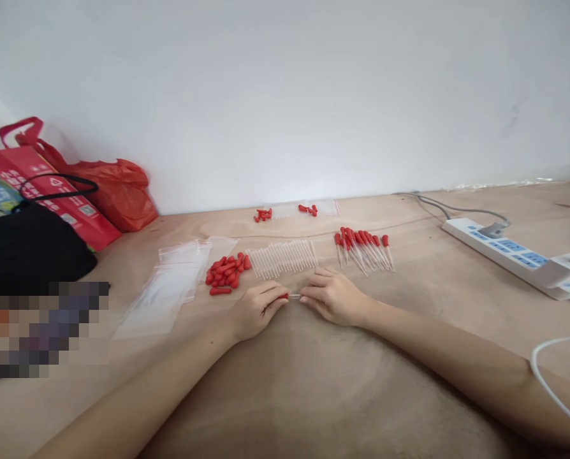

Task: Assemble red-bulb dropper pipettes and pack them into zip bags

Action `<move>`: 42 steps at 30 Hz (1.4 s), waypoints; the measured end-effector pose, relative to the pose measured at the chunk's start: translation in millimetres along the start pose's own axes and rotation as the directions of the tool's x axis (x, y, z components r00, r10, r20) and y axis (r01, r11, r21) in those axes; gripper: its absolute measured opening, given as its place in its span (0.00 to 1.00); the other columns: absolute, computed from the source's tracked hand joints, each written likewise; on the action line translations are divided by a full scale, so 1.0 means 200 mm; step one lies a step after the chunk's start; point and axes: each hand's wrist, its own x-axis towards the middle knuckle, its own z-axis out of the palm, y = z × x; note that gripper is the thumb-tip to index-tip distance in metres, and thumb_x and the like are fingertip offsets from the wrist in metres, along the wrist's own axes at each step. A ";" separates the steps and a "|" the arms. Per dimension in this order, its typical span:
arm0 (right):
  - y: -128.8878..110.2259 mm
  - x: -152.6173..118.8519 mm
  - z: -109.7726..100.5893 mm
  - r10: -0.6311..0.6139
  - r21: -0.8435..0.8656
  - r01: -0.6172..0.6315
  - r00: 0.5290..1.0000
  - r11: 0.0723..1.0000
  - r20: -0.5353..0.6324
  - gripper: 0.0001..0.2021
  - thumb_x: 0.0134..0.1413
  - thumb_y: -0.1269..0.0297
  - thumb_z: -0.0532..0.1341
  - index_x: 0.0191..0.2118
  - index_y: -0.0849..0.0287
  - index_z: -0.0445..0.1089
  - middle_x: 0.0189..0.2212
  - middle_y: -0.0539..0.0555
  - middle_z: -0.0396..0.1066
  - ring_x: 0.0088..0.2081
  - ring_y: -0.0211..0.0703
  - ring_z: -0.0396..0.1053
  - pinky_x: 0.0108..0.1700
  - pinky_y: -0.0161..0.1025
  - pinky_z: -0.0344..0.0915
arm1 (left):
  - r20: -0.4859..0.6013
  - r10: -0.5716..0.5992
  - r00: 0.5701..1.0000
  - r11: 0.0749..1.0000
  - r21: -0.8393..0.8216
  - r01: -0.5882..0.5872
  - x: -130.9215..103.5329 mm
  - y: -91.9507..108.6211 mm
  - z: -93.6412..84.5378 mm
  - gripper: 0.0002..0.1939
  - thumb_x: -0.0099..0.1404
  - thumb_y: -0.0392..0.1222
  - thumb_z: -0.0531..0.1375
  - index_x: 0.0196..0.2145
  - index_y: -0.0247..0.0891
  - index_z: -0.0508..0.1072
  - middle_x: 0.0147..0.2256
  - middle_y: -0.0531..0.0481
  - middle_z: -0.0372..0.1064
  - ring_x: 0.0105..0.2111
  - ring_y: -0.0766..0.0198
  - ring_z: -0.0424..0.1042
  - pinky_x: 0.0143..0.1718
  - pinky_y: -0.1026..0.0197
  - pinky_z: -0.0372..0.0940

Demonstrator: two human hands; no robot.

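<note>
My left hand [259, 310] is closed around a red rubber bulb [284, 296], of which only a little shows at the fingertips. Facing it, my right hand [333, 296] pinches a thin clear dropper tube [294, 296] whose end meets the bulb. Whether the tube sits inside the bulb I cannot tell. Beyond my left hand lies a pile of loose red bulbs [226, 271]. A row of bare dropper tubes [282, 258] stretches beside that pile. Behind my right hand, several droppers with red bulbs on them [364, 245] lie side by side.
Clear zip bags [163, 290] lie at left. Near the wall are another bag [285, 210] and small groups of red bulbs [263, 215]. A power strip [514, 255] with cables is at right, a white cable [540, 373] crosses my right forearm, and red bags [117, 191] stand far left.
</note>
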 end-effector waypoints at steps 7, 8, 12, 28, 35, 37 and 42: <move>0.11 0.03 -0.05 0.369 -0.039 -0.369 0.929 0.929 -0.014 0.12 0.54 0.66 0.49 0.33 0.61 0.69 0.28 0.55 0.69 0.32 0.40 0.64 0.34 0.35 0.55 | -0.173 -0.232 0.957 0.953 0.157 0.259 -0.01 -0.03 -0.02 0.26 0.59 0.44 0.56 0.53 0.37 0.54 0.48 0.42 0.56 0.48 0.56 0.59 0.49 0.52 0.57; 0.15 0.04 -0.05 0.479 -0.039 -0.480 0.877 0.876 -0.041 0.12 0.54 0.65 0.49 0.37 0.61 0.68 0.30 0.55 0.69 0.33 0.41 0.65 0.34 0.35 0.55 | -0.167 -0.254 0.953 0.948 0.154 0.279 -0.01 -0.03 -0.02 0.24 0.59 0.43 0.56 0.52 0.37 0.56 0.47 0.42 0.56 0.48 0.56 0.59 0.49 0.52 0.57; 0.27 0.10 -0.06 0.761 -0.131 -0.765 0.643 0.631 -0.090 0.17 0.52 0.66 0.49 0.47 0.63 0.60 0.33 0.58 0.70 0.35 0.46 0.67 0.32 0.37 0.55 | -0.098 -0.264 0.959 0.950 0.145 0.276 0.00 -0.04 -0.02 0.15 0.60 0.40 0.54 0.45 0.38 0.63 0.44 0.44 0.58 0.46 0.57 0.60 0.47 0.52 0.58; 0.31 0.16 -0.02 0.846 -0.354 -0.795 0.533 0.493 -0.017 0.13 0.50 0.69 0.48 0.42 0.68 0.59 0.31 0.64 0.70 0.36 0.52 0.68 0.41 0.45 0.46 | -0.123 -0.239 0.963 0.948 0.187 0.259 0.00 -0.04 -0.01 0.09 0.58 0.40 0.55 0.37 0.38 0.68 0.40 0.45 0.60 0.41 0.58 0.62 0.43 0.53 0.58; 0.27 0.24 0.02 0.804 -0.311 -0.761 0.595 0.569 0.012 0.16 0.52 0.59 0.47 0.37 0.63 0.67 0.33 0.62 0.71 0.38 0.50 0.67 0.42 0.46 0.47 | -0.356 -0.335 0.872 0.755 0.452 0.475 -0.01 -0.10 -0.08 0.07 0.56 0.44 0.56 0.31 0.38 0.68 0.33 0.47 0.65 0.37 0.55 0.63 0.38 0.53 0.54; 0.27 0.27 0.03 0.821 -0.314 -0.774 0.569 0.550 0.036 0.16 0.51 0.59 0.48 0.36 0.64 0.69 0.34 0.63 0.71 0.38 0.51 0.67 0.42 0.47 0.48 | -0.439 -0.366 0.821 0.665 0.493 0.560 -0.02 -0.14 -0.12 0.09 0.55 0.45 0.57 0.31 0.38 0.69 0.33 0.46 0.65 0.37 0.53 0.62 0.37 0.53 0.53; 0.28 0.32 0.05 0.836 -0.331 -0.778 0.545 0.534 0.069 0.14 0.49 0.65 0.51 0.35 0.65 0.71 0.36 0.65 0.70 0.37 0.51 0.67 0.42 0.47 0.48 | -0.478 -0.391 0.787 0.583 0.533 0.613 -0.04 -0.19 -0.17 0.11 0.53 0.49 0.57 0.30 0.38 0.69 0.35 0.45 0.64 0.38 0.52 0.61 0.38 0.51 0.51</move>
